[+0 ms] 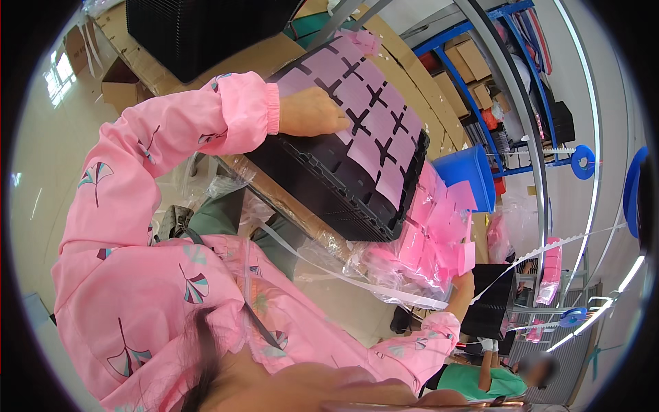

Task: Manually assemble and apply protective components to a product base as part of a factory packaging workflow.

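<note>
A black plastic crate (309,180) stands on the table, its top covered with rows of light pink rectangular pieces (368,153) with dark gaps between them. Over the crate's near left edge, my left hand (312,112) is closed, fingertips down against the pink pieces; whatever they pinch is hidden. My right hand (463,292) is low at the right, closed around the lower end of a bright pink piece (465,258). Beside it, a heap of bright pink pieces (429,226) lies with clear plastic film (395,264) at the crate's right end.
A blue bin (467,175) stands beyond the pink heap. Another black crate (206,34) is at the far left. White toothed strips (549,248) run from blue reels (583,162) at the right. A person in green (473,380) works at the lower right. Shelves (480,82) hold boxes.
</note>
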A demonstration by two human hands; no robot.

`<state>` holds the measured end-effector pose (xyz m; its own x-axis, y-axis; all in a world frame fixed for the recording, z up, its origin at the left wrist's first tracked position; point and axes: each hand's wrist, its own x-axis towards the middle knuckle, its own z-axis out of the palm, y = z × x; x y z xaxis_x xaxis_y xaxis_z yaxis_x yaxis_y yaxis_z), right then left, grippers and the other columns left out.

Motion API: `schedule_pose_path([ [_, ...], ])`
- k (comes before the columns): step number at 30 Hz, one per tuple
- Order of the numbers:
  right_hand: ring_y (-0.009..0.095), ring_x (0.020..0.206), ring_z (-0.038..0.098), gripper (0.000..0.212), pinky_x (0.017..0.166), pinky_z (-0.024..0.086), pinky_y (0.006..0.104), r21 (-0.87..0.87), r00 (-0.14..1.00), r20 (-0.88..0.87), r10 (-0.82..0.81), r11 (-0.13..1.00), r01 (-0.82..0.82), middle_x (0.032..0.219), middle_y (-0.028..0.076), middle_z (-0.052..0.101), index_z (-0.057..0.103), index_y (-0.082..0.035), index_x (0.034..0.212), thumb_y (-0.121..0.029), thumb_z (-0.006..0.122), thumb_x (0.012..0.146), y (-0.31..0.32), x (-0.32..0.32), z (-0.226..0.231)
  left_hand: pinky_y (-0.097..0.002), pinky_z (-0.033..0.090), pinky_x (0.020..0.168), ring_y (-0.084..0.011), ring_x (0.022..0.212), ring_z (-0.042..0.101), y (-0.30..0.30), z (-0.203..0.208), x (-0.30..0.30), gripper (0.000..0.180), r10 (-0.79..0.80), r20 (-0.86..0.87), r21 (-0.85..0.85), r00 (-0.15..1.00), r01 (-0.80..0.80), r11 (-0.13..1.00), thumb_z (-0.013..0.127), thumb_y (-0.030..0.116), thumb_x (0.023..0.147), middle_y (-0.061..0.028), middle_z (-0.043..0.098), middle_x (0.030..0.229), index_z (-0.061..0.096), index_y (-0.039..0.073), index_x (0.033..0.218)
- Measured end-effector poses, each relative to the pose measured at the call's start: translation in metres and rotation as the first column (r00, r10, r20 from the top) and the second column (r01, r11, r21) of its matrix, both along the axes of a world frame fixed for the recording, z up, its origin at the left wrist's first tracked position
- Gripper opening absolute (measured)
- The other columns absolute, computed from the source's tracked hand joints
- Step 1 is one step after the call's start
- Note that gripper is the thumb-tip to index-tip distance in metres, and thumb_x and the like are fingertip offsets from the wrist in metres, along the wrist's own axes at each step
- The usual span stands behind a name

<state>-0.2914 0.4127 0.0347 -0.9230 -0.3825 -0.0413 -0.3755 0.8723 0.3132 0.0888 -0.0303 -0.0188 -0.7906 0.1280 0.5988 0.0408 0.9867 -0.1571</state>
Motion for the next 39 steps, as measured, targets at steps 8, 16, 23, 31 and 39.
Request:
schedule_pose_path([
  [8,0.04,0.097,0.053,0.032,0.079,0.044,0.0458,-0.21,0.987,-0.157,-0.037,0.978,0.003,0.101,0.024,0.057,0.056,-0.001,0.101,-0.018,0.049,0.075,-0.048,0.031,0.044,-0.0347,0.046,0.059,-0.0243,0.07,0.059,-0.001,0.0,0.001,0.014,-0.012,0.029,0.036,1.0,0.011,0.999,0.051,0.01,0.073,-0.007,0.059,0.077,0.055,0.006,0.086],
  [16,0.04,0.099,0.054,0.046,0.082,0.043,0.044,-0.454,0.987,-0.158,0.006,0.887,-0.078,0.1,0.029,0.057,0.057,0.005,0.101,-0.031,0.058,0.073,-0.106,-0.005,0.011,-0.0381,0.045,0.055,-0.028,0.067,0.059,0.004,0.001,-0.01,0.009,-0.059,-0.052,0.07,0.997,0.063,0.996,0.051,0.007,0.071,-0.0085,0.058,0.07,0.054,0.005,0.079],
  [23,0.036,0.107,0.052,0.055,0.089,0.042,0.0424,-0.225,0.994,0.014,-0.112,0.968,0.112,0.109,0.023,0.056,0.057,0.003,0.106,-0.042,0.06,0.074,-0.126,-0.022,-0.029,-0.0381,0.045,0.055,-0.028,0.066,0.058,0.007,0.007,-0.004,0.008,-0.031,-0.019,0.075,0.999,0.033,0.997,0.05,0.008,0.072,-0.0087,0.058,0.071,0.054,0.005,0.079],
  [31,0.034,0.104,0.053,0.046,0.089,0.041,0.0404,-0.525,0.901,-0.308,0.305,0.735,-0.428,0.11,0.022,0.056,0.055,0.003,0.11,-0.031,0.059,0.079,-0.132,0.04,0.022,-0.0377,0.045,0.054,-0.0272,0.065,0.058,0.009,0.01,-0.007,0.006,-0.047,-0.06,0.055,0.997,0.05,0.997,0.05,0.009,0.073,-0.0079,0.057,0.07,0.053,0.005,0.077],
  [39,0.034,0.111,0.047,0.054,0.093,0.039,0.039,-0.449,0.408,-0.388,0.827,0.217,-0.867,0.123,0.019,0.047,0.047,0.0,0.117,-0.016,0.066,0.069,-0.198,0.2,-0.016,-0.0343,0.046,0.062,-0.024,0.074,0.06,0.008,0.011,0.001,0.018,0.086,0.087,0.101,0.992,-0.095,0.99,0.051,0.01,0.075,-0.0068,0.063,0.084,0.059,0.005,0.091],
])
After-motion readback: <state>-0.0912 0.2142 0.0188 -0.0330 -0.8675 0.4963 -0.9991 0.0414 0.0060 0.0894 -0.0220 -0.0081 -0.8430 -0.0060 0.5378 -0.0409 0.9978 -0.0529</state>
